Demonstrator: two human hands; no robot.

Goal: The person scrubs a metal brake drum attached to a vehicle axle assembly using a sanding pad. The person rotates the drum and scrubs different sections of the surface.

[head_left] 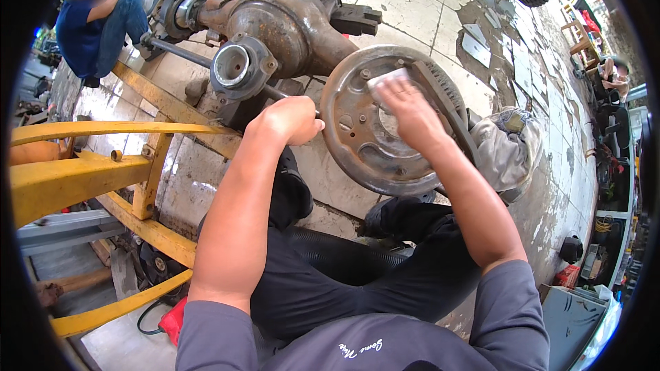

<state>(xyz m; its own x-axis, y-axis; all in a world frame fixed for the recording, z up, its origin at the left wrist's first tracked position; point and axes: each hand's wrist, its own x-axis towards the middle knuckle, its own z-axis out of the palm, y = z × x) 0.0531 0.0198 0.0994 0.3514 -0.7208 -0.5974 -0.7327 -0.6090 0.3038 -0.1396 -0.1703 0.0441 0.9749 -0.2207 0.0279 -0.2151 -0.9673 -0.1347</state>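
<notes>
A round, rust-brown brake backing plate (pixel 342 154) stands tilted in front of me, joined to a large rusty axle housing (pixel 275 17). My right hand (pixel 410 111) presses a small whitish sheet or pad (pixel 386 80) flat against the plate's upper face, its fingers together and slightly blurred. Closed into a fist, my left hand (pixel 289 121) is at the plate's left rim. A metal rod (pixel 180 51) runs up to that fist; whatever lies inside the fingers is hidden. Left of it sits a round hub flange (pixel 237 67). A curved brake shoe (pixel 440 93) lines the plate's right side.
Yellow metal frame bars (pixel 82 182) stand at the left. A crouching person (pixel 93 27) is at the far left, another person sits at the far right. A grey cloth bundle (pixel 507 148) lies right of the plate. Broken tiles (pixel 476 46) litter the floor beyond.
</notes>
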